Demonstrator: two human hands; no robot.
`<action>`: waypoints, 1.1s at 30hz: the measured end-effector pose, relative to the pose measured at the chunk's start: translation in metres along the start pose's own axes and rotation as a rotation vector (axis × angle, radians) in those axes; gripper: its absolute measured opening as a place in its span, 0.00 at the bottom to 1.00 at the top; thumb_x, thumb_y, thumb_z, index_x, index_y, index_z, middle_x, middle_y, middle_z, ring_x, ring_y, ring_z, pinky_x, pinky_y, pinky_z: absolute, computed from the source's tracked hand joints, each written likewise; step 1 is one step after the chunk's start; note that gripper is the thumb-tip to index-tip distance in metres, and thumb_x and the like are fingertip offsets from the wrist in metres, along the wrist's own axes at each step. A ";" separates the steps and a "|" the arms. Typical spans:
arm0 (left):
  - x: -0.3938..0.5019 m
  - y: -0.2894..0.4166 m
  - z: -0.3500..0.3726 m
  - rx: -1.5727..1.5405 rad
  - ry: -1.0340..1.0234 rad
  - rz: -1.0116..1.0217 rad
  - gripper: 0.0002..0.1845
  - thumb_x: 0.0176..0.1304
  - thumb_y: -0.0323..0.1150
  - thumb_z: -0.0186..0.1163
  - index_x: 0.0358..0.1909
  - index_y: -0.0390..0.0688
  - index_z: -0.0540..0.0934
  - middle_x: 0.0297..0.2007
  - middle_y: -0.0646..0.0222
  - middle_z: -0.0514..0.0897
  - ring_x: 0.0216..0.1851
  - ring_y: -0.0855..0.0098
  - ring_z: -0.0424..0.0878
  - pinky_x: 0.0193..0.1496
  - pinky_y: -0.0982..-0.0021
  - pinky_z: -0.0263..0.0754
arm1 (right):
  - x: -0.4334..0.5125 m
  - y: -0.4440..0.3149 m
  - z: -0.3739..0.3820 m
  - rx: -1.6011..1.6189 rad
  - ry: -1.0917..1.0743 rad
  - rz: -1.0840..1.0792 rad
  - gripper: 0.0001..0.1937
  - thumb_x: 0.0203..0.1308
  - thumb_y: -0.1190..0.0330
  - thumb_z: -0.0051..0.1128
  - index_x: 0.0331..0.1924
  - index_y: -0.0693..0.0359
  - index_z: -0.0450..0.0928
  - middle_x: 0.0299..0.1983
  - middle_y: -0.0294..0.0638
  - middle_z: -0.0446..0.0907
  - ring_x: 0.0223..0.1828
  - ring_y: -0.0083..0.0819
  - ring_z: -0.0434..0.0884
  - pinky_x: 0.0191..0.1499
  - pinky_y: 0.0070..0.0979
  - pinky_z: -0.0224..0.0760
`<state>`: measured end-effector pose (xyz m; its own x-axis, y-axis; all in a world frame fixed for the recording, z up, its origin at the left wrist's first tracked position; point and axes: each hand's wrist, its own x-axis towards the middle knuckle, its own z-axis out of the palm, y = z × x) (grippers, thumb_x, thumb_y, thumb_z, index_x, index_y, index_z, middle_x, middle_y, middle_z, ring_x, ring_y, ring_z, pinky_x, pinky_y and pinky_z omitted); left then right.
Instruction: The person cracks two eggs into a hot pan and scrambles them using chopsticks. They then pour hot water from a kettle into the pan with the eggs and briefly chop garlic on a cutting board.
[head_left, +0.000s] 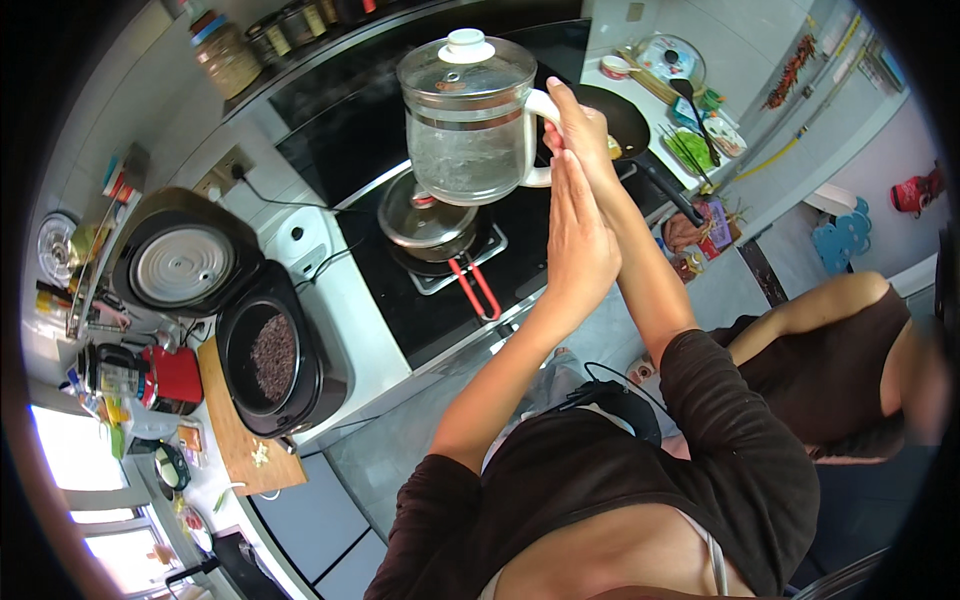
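Note:
A glass kettle (466, 124) with clear liquid inside is held up above the stove. Its glass lid (469, 64) has a white knob and is in place. My right hand (583, 131) grips the white handle (541, 112) with the thumb pointing up. My left hand (581, 236) lies flat along my right wrist, its straight fingers close to the handle's lower end; its palm side is hidden. Beneath the kettle, a lidded saucepan (427, 225) with a red wire handle (476, 289) stands on a burner of the black cooktop (375, 300).
A frying pan (611, 112) with food sits beyond my right hand, its handle (671, 191) jutting over the front edge. To the left stands an open rice cooker (274, 356) holding dark grains, beside a wooden cutting board (259, 450). Another person (817, 360) is close on my right.

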<state>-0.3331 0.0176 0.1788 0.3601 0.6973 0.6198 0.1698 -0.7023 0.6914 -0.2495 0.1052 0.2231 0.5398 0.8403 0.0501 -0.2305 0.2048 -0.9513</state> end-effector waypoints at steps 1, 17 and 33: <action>0.003 0.006 0.012 -0.023 -0.016 0.010 0.40 0.53 0.16 0.46 0.69 0.24 0.42 0.69 0.32 0.46 0.72 0.40 0.46 0.74 0.53 0.42 | 0.004 -0.004 -0.016 -0.014 0.031 0.005 0.25 0.57 0.48 0.62 0.16 0.61 0.74 0.12 0.31 0.71 0.10 0.15 0.65 0.13 0.15 0.55; 0.084 0.040 0.264 -0.413 -0.035 -0.070 0.59 0.49 0.29 0.64 0.69 0.26 0.29 0.71 0.36 0.34 0.74 0.45 0.33 0.75 0.58 0.33 | 0.152 -0.048 -0.243 -0.412 0.127 -0.092 0.26 0.53 0.48 0.65 0.15 0.63 0.76 0.12 0.35 0.74 0.11 0.18 0.69 0.16 0.16 0.58; 0.142 0.029 0.342 -0.600 0.090 -0.252 0.63 0.47 0.29 0.68 0.68 0.27 0.26 0.69 0.32 0.30 0.73 0.41 0.30 0.75 0.56 0.30 | 0.244 -0.033 -0.289 -0.786 0.065 -0.001 0.28 0.49 0.44 0.64 0.13 0.63 0.78 0.11 0.34 0.74 0.14 0.20 0.72 0.20 0.18 0.63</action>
<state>0.0371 0.0468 0.1601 0.2936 0.8576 0.4222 -0.3112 -0.3319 0.8905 0.1234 0.1586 0.1790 0.5915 0.8043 0.0564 0.3973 -0.2298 -0.8885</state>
